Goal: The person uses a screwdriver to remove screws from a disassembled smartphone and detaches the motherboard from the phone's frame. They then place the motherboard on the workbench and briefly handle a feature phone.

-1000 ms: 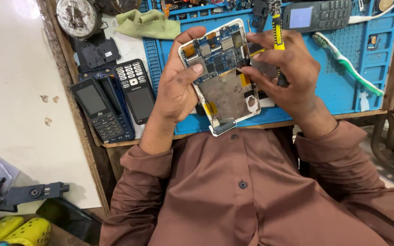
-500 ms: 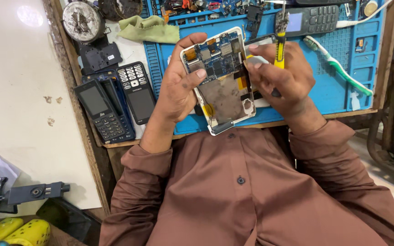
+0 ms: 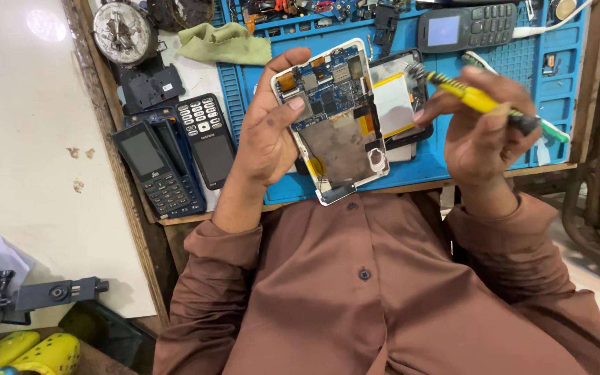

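Left hand (image 3: 265,132) gripping opened phone (image 3: 335,118) at frame centre, circuit board facing up, right hand (image 3: 484,128) pinching yellow screwdriver (image 3: 477,101) at right, hovering over blue mat (image 3: 515,69), 2 keypad phones (image 3: 175,156) lying on worktop (image 3: 196,76) at left

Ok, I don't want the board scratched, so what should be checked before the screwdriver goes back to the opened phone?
1. Phone held firm: ok. The left hand grips the opened phone, thumb on the circuit board.
2. Tool in hand: ok. The right hand holds the yellow screwdriver.
3. Tip off the board: ok. It is raised to the right of the phone, over the part with the yellow patch.
4. Board in view: ok. Nothing covers it but the thumb.
5. Which screw comes next: cannot tell, too small.
6. Room on the blue mat: not ok. Parts and a keypad phone crowd it.
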